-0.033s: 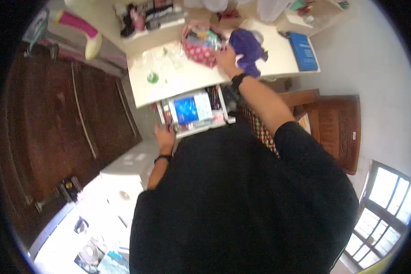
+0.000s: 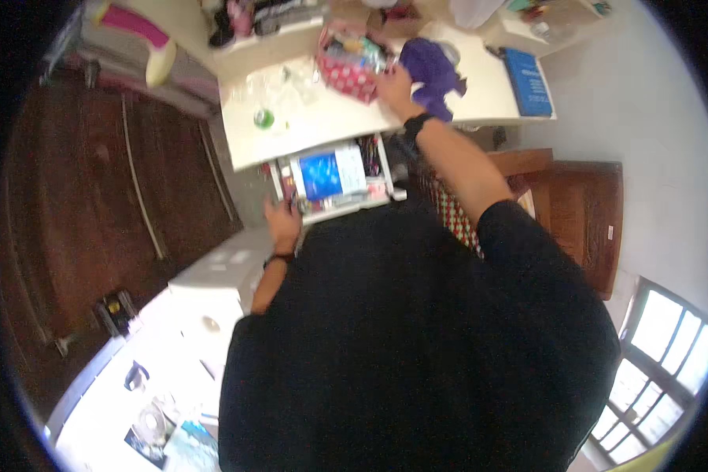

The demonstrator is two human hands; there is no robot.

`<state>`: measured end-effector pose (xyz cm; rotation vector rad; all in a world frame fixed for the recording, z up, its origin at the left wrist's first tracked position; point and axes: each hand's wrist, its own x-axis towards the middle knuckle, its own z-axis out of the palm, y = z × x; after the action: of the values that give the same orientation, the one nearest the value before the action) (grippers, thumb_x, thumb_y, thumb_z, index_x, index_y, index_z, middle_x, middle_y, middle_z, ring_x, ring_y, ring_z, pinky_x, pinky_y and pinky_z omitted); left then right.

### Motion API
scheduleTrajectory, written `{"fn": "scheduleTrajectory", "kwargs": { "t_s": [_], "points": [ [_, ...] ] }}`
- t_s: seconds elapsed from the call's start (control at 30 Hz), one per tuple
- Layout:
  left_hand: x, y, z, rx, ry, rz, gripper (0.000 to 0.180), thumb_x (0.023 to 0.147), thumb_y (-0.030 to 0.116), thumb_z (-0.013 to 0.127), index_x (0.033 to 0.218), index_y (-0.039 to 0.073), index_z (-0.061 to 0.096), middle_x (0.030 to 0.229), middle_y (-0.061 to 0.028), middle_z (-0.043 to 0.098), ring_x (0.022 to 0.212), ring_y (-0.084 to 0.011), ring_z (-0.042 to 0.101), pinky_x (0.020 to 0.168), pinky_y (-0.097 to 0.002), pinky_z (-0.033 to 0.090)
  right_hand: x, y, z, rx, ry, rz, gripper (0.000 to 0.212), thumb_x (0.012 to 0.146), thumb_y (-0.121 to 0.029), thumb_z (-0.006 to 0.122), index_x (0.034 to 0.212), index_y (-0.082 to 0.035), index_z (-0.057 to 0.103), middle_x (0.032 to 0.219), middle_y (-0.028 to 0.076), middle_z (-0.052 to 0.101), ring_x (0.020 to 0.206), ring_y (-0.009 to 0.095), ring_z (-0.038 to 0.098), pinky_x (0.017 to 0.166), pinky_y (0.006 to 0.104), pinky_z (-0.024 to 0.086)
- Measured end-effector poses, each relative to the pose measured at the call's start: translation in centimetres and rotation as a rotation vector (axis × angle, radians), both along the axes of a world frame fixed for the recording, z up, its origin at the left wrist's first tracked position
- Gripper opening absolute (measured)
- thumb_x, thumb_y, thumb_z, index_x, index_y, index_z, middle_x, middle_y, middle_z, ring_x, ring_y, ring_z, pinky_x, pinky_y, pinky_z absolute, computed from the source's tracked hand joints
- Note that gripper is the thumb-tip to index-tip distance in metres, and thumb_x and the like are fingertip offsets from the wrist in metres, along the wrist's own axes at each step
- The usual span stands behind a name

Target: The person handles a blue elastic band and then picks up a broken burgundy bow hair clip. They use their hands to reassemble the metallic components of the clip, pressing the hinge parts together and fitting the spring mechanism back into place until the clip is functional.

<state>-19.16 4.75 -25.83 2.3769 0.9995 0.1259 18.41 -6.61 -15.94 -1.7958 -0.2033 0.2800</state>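
A red polka-dot pouch (image 2: 351,79), gaping and stuffed with small items, sits on the white desk (image 2: 330,118). My right hand (image 2: 395,88) is closed at the pouch's right rim, its fingertips partly hidden. Beside that hand lies a crumpled purple cloth (image 2: 431,69). Below the desktop a white drawer (image 2: 346,211) is pulled out, holding a blue-and-white flat packet (image 2: 321,175) and several small things. At the drawer's front left corner is my left hand (image 2: 283,224); blur hides what its fingers grip.
A green round item (image 2: 263,119) and clear plastic wrapping (image 2: 287,85) lie on the desk's left. A blue book (image 2: 527,82) is at its right end. Shelves of small things run along the back. A wooden chair (image 2: 578,220) stands right, a brown wardrobe (image 2: 165,173) left.
The desk and drawer sit slightly higher in the view. My right hand stays at the pouch and my left hand at the drawer corner.
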Motion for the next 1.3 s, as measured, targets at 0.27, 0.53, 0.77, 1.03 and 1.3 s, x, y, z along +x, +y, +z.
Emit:
{"fn": "scheduleTrajectory", "kwargs": {
  "t_s": [0.27, 0.53, 0.77, 1.03, 1.3],
  "points": [
    [0.1, 0.3, -1.1, -0.007, -0.171, 0.101, 0.028, 0.077, 0.001, 0.064, 0.104, 0.001, 0.057, 0.131, -0.0286, 0.041, 0.119, -0.0457, 0.046, 0.1, -0.0466, 0.041, 3.7, -1.4, -3.6, -0.292, -0.331, -0.018, 0.045, 0.076, -0.037, 0.082, 0.078, -0.001, 0.055, 0.071, 0.003, 0.055, 0.068, 0.013, 0.047, 0.06, 0.0317, 0.044],
    [-1.1, 0.7, -4.0, -0.105, -0.155, 0.145, 0.049, 0.071, -0.006, 0.057, 0.119, -0.003, 0.046, 0.132, -0.027, 0.039, 0.124, -0.0449, 0.042, 0.106, -0.0461, 0.035, 2.0, 0.3, -4.1, -0.21, -0.482, 0.025, 0.044, 0.081, -0.039, 0.078, 0.076, -0.002, 0.055, 0.071, 0.006, 0.058, 0.069, 0.013, 0.052, 0.061, 0.0322, 0.044],
    [-0.1, 0.1, -1.3, 0.014, -0.257, 0.109, 0.051, 0.068, -0.008, 0.055, 0.119, -0.006, 0.05, 0.13, -0.0275, 0.045, 0.127, -0.0436, 0.039, 0.111, -0.0484, 0.028, -3.9, 0.5, -0.7, -0.3, -0.338, 0.234, 0.04, 0.089, -0.042, 0.064, 0.097, -0.004, 0.056, 0.085, 0.022, 0.062, 0.082, 0.04, 0.061, 0.074, 0.0461, 0.048],
    [4.4, 0.6, 2.5, 0.09, -0.314, 0.014, 0.045, 0.074, 0.0, 0.05, 0.118, -0.008, 0.049, 0.13, -0.0301, 0.044, 0.122, -0.0454, 0.042, 0.107, -0.0486, 0.031, 3.4, -7.1, -0.8, -0.983, -0.668, -0.011, 0.074, 0.077, -0.032, 0.07, 0.145, -0.021, 0.041, 0.148, 0.03, 0.026, 0.129, 0.052, 0.032, 0.104, 0.0559, 0.034],
    [19.8, -1.4, 12.0, 0.122, -0.528, -0.175, 0.053, 0.079, 0.01, 0.064, 0.128, -0.001, 0.05, 0.139, -0.0255, 0.035, 0.128, -0.042, 0.036, 0.107, -0.0496, 0.03, 12.6, -11.0, 0.5, -0.585, -0.759, 0.108, 0.025, 0.08, -0.007, 0.063, 0.104, -0.007, 0.071, 0.092, 0.016, 0.066, 0.086, 0.035, 0.063, 0.082, 0.044, 0.051]
  ]
}}
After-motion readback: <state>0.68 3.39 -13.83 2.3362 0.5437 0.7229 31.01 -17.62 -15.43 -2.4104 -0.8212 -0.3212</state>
